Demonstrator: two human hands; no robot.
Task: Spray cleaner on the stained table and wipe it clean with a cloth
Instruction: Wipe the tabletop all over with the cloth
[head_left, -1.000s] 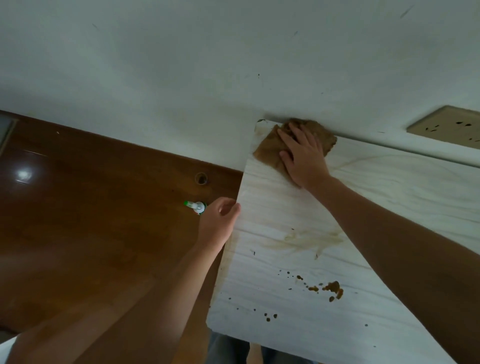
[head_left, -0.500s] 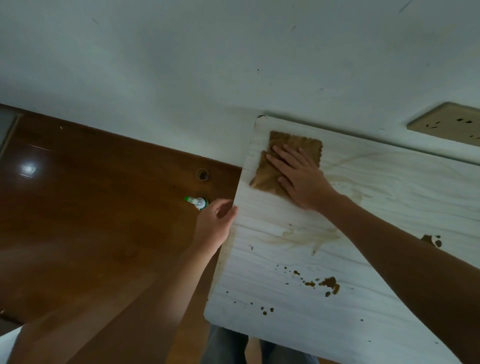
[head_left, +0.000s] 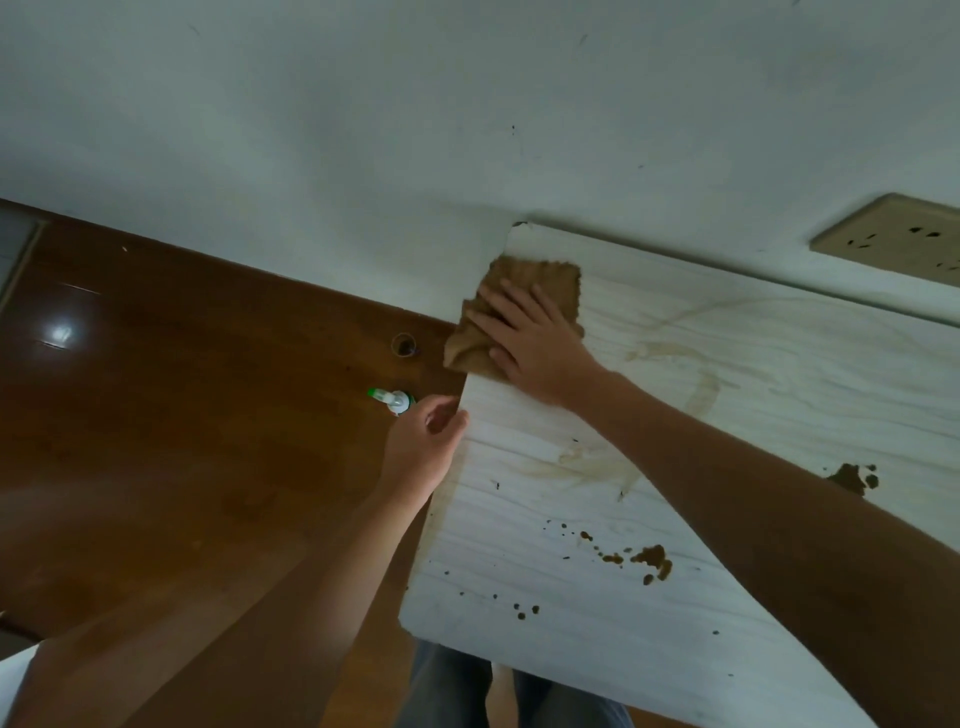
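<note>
We count one table (head_left: 571, 623), white wood-grain. One cloth (head_left: 550, 280), brown. One spray bottle (head_left: 393, 399), down on the floor (head_left: 182, 415). Two grips: left grip (head_left: 423, 447), right grip (head_left: 535, 343). One socket plate (head_left: 893, 239) on the wall (head_left: 467, 130). One round dark ring (head_left: 403, 344) in the floor. Two big stains: one brown blob (head_left: 852, 475) far right, a second brown blob (head_left: 652, 561) nearer the front edge. The specks around them are too small for us to count. Two trouser legs (head_left: 452, 686) below the table.

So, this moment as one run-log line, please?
step: wipe | right hand: presses cloth on table | left hand: holds table edge | stains: present
</note>
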